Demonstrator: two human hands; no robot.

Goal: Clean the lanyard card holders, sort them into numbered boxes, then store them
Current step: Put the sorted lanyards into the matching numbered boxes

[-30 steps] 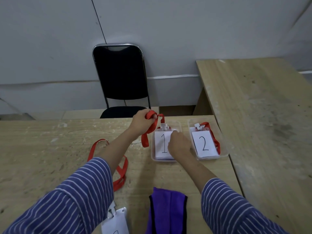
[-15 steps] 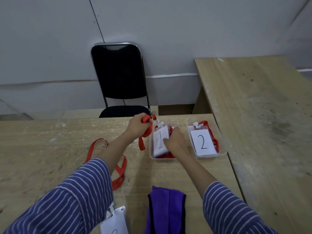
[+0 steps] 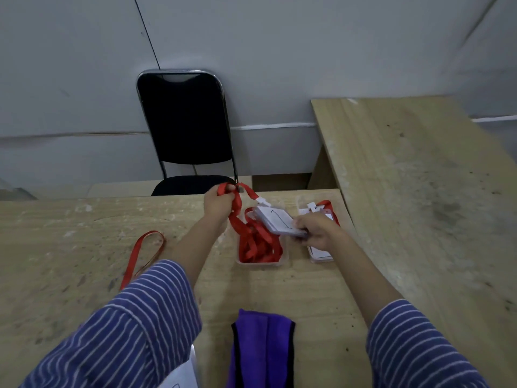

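Observation:
My left hand (image 3: 216, 204) grips a bunch of red lanyard strap (image 3: 237, 201) above the table's far edge. My right hand (image 3: 316, 231) holds a stack of card holders marked 1 (image 3: 275, 218), lifted and tilted over the left clear box (image 3: 261, 263). Red straps (image 3: 258, 243) lie coiled in that box. The right clear box (image 3: 320, 259) holds a card holder with a red strap (image 3: 326, 205), partly hidden by my right hand.
A purple cloth (image 3: 261, 348) lies at the near edge. Another red lanyard (image 3: 142, 254) runs under my left sleeve to a card holder (image 3: 181, 378) at the bottom. A black chair (image 3: 186, 130) stands behind the table. A second wooden table (image 3: 433, 191) adjoins on the right.
My right hand has lifted the stack of holders marked 1 up and to the right, uncovering the red straps in the left box. My left hand has raised its strap a little.

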